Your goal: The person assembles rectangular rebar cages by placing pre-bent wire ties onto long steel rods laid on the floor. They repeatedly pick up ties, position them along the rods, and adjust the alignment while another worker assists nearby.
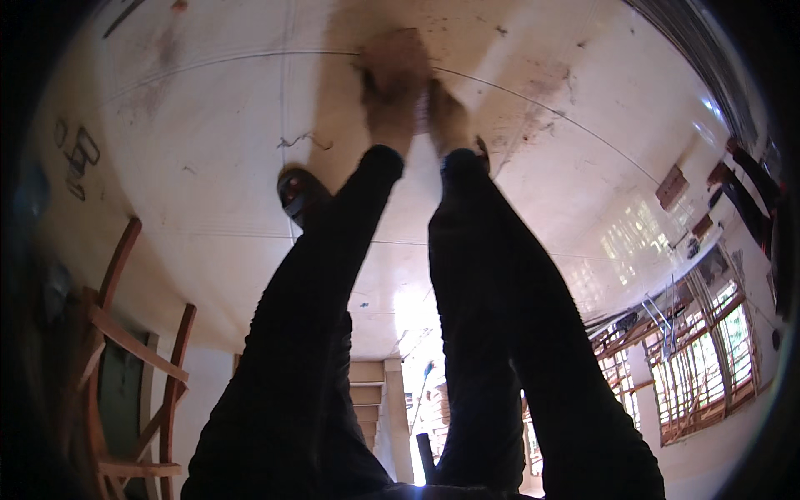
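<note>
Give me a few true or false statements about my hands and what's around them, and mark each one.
1. The left hand and right hand are close together near a brown block. True.
2. The wooden frame is on the right. False: it is on the left.
3. Both sleeves are white. False: they are dark.
4. A dark shoe shows left of the left cuff. True.
5. The floor is dark green. False: it is pale.

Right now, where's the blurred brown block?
The brown block is top centre in the head view, at the left hand, up-left of the right hand.
</note>
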Tool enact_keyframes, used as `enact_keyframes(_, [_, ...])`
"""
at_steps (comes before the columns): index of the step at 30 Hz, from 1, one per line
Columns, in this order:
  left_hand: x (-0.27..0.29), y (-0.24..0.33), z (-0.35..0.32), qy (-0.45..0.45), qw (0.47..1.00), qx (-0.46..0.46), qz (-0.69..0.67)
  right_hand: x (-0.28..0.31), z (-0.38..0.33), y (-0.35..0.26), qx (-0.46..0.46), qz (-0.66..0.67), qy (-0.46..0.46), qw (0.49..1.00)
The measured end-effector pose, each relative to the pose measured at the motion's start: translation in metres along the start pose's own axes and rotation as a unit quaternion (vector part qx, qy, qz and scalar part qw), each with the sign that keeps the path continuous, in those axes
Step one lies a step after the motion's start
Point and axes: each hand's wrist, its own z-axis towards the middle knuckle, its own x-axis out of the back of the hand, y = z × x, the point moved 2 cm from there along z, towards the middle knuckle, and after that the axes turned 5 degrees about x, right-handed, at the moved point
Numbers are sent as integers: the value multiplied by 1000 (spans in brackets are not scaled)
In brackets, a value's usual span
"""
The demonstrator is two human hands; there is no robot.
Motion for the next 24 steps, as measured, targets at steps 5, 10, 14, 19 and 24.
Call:
enact_keyframes(5, [49, 39, 29, -52, 989, 63, 125, -15, -18, -49, -68, 158, -5, 985])
enact_keyframes(10, [66, 23, 55, -168, 959, 209, -87, -44, -19, -61, -60, 189, -16, 980])
enact_keyframes(14, [99, 70, 7, -75, 960, 263, 55, 55, -86, -68, -200, 285, -42, 936])
enact_keyframes(19, [170, 72, -95, -491, 442, -61, 749, 146, -261, 2, -226, 292, 4, 929])
enact_keyframes(24, [236, 184, -205, -657, 363, -290, 594, 231, -486, 72, -417, 247, 41, 874])
